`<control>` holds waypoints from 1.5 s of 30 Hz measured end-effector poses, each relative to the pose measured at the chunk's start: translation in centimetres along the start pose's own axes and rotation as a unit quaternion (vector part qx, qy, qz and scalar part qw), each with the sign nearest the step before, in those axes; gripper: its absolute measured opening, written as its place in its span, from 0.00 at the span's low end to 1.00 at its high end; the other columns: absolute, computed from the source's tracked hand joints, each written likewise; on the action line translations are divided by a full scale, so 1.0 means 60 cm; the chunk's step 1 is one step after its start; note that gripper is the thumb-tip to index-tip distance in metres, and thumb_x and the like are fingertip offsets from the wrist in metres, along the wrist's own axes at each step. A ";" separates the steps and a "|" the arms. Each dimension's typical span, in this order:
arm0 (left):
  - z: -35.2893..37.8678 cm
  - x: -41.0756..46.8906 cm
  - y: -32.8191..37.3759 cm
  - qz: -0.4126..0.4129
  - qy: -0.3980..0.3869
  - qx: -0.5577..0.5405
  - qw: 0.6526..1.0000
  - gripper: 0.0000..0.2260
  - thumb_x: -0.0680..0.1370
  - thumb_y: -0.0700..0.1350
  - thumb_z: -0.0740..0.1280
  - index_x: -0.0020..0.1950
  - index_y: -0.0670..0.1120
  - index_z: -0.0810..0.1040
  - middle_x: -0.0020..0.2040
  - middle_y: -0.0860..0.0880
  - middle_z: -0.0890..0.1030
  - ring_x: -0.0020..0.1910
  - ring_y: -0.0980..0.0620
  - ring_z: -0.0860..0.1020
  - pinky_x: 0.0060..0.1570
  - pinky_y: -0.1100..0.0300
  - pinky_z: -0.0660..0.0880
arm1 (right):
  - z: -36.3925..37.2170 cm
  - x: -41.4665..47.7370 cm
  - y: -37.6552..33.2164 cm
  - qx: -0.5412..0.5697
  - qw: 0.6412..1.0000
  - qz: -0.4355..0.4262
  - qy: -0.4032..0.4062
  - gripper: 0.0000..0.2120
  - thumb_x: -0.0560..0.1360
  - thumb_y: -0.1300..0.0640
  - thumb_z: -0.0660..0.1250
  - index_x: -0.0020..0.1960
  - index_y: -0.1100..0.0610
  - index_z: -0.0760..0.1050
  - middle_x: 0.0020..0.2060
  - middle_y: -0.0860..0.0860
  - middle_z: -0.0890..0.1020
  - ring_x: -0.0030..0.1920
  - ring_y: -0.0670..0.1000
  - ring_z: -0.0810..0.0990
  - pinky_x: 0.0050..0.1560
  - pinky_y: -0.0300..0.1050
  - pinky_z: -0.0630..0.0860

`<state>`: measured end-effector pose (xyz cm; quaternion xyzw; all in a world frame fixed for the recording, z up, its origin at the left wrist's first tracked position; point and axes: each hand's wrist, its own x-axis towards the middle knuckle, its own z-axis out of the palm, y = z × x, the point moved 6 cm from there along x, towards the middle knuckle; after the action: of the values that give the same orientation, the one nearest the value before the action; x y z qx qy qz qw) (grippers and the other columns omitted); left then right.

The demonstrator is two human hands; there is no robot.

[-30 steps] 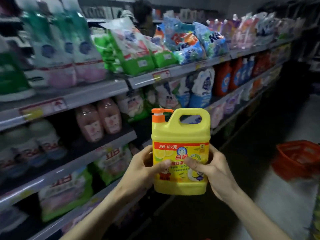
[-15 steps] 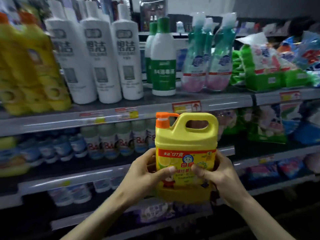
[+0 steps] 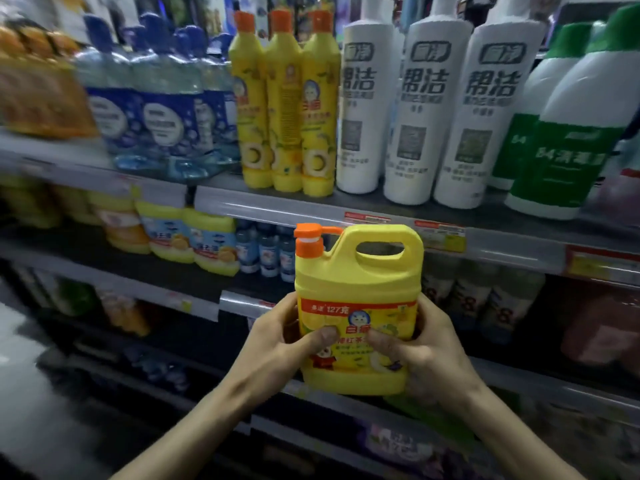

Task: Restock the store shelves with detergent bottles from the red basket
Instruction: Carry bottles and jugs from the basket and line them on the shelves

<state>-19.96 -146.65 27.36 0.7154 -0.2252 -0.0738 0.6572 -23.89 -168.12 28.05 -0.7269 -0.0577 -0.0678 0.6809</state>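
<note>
I hold a yellow detergent jug with an orange pump top and a loop handle upright in front of the shelves. My left hand grips its left side, thumb across the label. My right hand grips the right side, thumb on the label too. The jug hangs level with the second shelf, where similar yellow jugs stand to the left. The red basket is out of view.
The top shelf carries slim yellow bottles, tall white bottles, blue bottles and green-and-white bottles. Small blue-labelled bottles stand just behind the jug's pump. Lower shelves hold more goods in shadow.
My view has swung left along the aisle, from the bagged goods to the bottle section. The red basket has left the view. Both hands keep the same grip on the jug.
</note>
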 end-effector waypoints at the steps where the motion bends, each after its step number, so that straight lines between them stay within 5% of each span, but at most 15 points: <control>1: -0.017 -0.005 -0.003 -0.005 0.022 0.003 1.000 0.25 0.76 0.54 0.76 0.71 0.49 0.77 0.63 0.48 0.85 0.63 0.47 0.84 0.60 0.45 0.83 | 0.017 0.016 0.004 0.011 1.000 0.004 -0.017 0.30 0.69 0.59 0.80 0.69 0.57 0.75 0.60 0.55 0.87 0.60 0.57 0.87 0.57 0.58 0.85; 13: -0.215 -0.079 -0.017 -0.003 0.268 0.026 0.963 0.22 0.82 0.52 0.70 0.75 0.52 0.72 0.66 0.52 0.84 0.66 0.51 0.82 0.67 0.45 0.79 | 0.268 0.154 0.014 0.041 0.989 -0.030 -0.138 0.29 0.68 0.56 0.82 0.67 0.53 0.77 0.56 0.49 0.88 0.56 0.52 0.88 0.55 0.53 0.86; 18: -0.323 -0.109 -0.022 0.009 0.314 0.039 0.949 0.22 0.82 0.55 0.70 0.75 0.53 0.73 0.66 0.53 0.84 0.66 0.52 0.82 0.66 0.46 0.79 | 0.385 0.186 0.007 0.046 0.985 -0.038 -0.163 0.29 0.68 0.54 0.82 0.66 0.54 0.77 0.56 0.49 0.88 0.56 0.52 0.88 0.56 0.55 0.86; 36: -0.751 -0.160 -0.067 0.012 0.268 0.019 0.963 0.20 0.83 0.52 0.69 0.74 0.51 0.74 0.66 0.52 0.84 0.65 0.52 0.82 0.67 0.45 0.79 | 0.778 0.280 -0.019 -0.014 0.990 -0.060 -0.129 0.29 0.68 0.54 0.84 0.65 0.53 0.77 0.55 0.46 0.88 0.56 0.47 0.88 0.56 0.47 0.86; 45: -0.899 -0.133 -0.123 -0.002 0.274 0.023 0.961 0.20 0.83 0.55 0.69 0.73 0.52 0.74 0.64 0.55 0.85 0.64 0.56 0.83 0.65 0.54 0.80 | 0.909 0.372 0.029 -0.025 0.990 -0.055 -0.125 0.31 0.67 0.52 0.85 0.66 0.52 0.77 0.56 0.46 0.88 0.56 0.47 0.87 0.57 0.50 0.85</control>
<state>-3.71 -94.15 25.39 0.7235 -0.0365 0.1294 0.6771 -0.53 -113.98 26.81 -0.7424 -0.1807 -0.0156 0.6449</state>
